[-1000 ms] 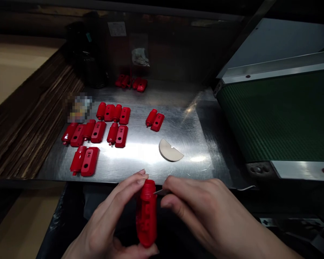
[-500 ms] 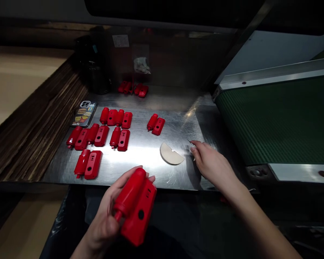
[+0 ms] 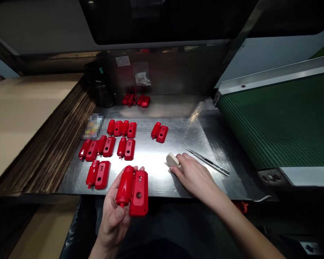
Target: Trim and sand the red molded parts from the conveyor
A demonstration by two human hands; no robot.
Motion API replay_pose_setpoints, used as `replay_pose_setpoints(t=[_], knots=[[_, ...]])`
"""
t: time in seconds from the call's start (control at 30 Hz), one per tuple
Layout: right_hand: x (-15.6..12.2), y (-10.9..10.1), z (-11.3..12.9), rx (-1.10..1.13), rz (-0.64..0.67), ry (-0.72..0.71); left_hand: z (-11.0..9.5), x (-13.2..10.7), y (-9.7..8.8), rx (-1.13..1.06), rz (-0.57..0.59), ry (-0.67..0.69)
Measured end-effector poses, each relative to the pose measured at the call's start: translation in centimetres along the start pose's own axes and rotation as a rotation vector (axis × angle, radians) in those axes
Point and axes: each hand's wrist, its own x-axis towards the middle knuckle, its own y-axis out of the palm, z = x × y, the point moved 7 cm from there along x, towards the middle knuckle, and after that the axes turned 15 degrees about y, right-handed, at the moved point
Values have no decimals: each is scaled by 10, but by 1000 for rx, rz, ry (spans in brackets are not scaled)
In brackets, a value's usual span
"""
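My left hand is closed around a glossy red plastic part, a cylinder beside a flat plate with a round hole, held over the table's front edge. My right hand pinches an off-white half-disc pad, tilted up on the metal table; its far side is hidden by the fingers. Just right of that hand lies a slim metal craft knife, touched by no fingers. Similar red parts lie in several pairs to the left, and one red part sits alone near the middle.
A stack of cardboard sheets borders the left, with a blurred-out object beside it. At the back stand a black container and more red pieces. A green conveyor belt runs along the right.
My right hand has let go of the craft knife, which now lies on the table, and has taken hold of the half-disc pad. The red part in my left hand has turned more upright.
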Motion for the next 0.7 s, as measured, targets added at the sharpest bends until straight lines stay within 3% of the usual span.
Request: replay_pose_setpoints(t=[0.13,0.2,0.27,0.47,0.7], knots=[[-45,-9,15,322,143,-6,-6,4,-7,45,-26,136],[-72,-11,36,552,235,-88,-7,8,-9,74,-28,194],[-91,-11,58,647,261,-187,-5,12,-12,110,-40,228],[-92,-8,79,579,38,-226,-8,17,-20,166,-111,319],[-92,-6,81,537,-6,-241,-7,13,-23,134,-185,342]])
